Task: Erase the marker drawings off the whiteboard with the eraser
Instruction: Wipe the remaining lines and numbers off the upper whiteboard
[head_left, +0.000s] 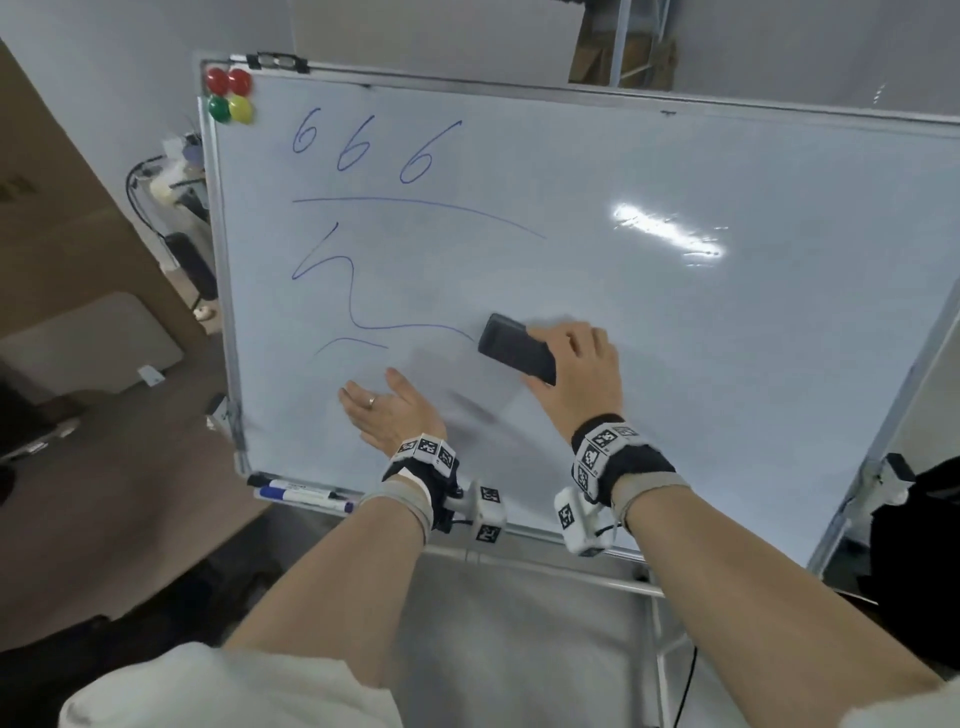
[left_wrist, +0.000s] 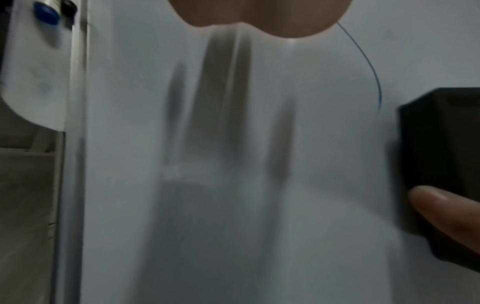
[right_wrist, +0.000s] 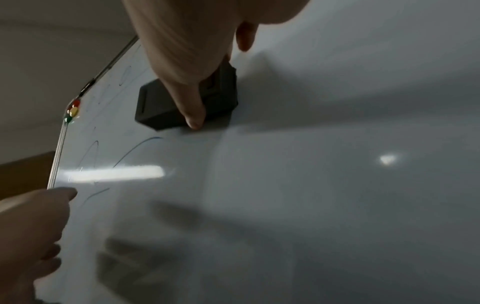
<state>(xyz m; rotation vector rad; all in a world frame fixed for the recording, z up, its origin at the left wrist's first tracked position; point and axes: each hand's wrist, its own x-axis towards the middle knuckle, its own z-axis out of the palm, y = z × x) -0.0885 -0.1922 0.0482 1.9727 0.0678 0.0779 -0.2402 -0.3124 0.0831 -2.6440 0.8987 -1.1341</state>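
Note:
A whiteboard (head_left: 675, 364) on a stand fills the head view, tilted. Blue marker drawings (head_left: 358, 150) cover its left half: three sixes, a long line, a zigzag and a short stroke. My right hand (head_left: 576, 364) grips a black eraser (head_left: 511, 348) and holds it flat against the board, at the right end of the zigzag line. In the right wrist view the thumb lies across the eraser (right_wrist: 166, 102). My left hand (head_left: 387, 405) lies flat on the lower board with straight fingers, left of the eraser (left_wrist: 441, 164).
Several round magnets (head_left: 228, 96) sit in the board's top left corner. Markers (head_left: 306, 493) lie on the tray at the bottom left. A brown desk (head_left: 78, 312) stands to the left, and the stand's metal frame (head_left: 872, 457) runs along the right.

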